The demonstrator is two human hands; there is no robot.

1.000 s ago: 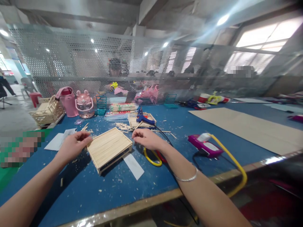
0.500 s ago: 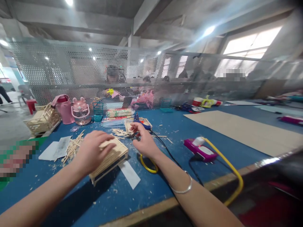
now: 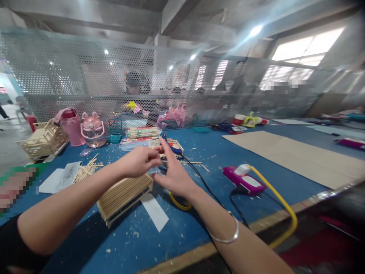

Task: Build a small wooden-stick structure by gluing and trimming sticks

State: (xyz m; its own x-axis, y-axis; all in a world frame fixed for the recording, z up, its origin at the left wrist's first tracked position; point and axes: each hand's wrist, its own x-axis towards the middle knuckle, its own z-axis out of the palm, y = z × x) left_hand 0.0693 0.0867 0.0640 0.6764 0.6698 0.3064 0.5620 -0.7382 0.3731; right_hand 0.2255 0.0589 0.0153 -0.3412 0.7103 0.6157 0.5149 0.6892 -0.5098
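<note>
On the blue table stands a small slatted structure of thin wooden sticks [image 3: 125, 194], with short legs at its corners. Above its far right end, my left hand [image 3: 141, 161] has its fingers curled together toward my right hand; whatever they may hold is too small to make out. My right hand [image 3: 176, 173] is held up just beside it, index finger stretched and thumb apart, with nothing visible in it. Behind the hands lies a blue glue gun [image 3: 174, 149], partly hidden, on a small wooden stick tray [image 3: 180, 144].
Loose sticks [image 3: 87, 169] and papers [image 3: 61, 179] lie on the left. A paper strip [image 3: 155, 213] and yellow ring [image 3: 180, 201] lie near the front. A purple power strip [image 3: 245, 180] with yellow cable is right. Pink bottles [image 3: 92, 129] and a perforated screen [image 3: 108, 76] stand behind.
My left hand has moved off the stick structure, rightward to my right hand, and its fingers have curled. My right hand's index finger has straightened. The view has shifted slightly.
</note>
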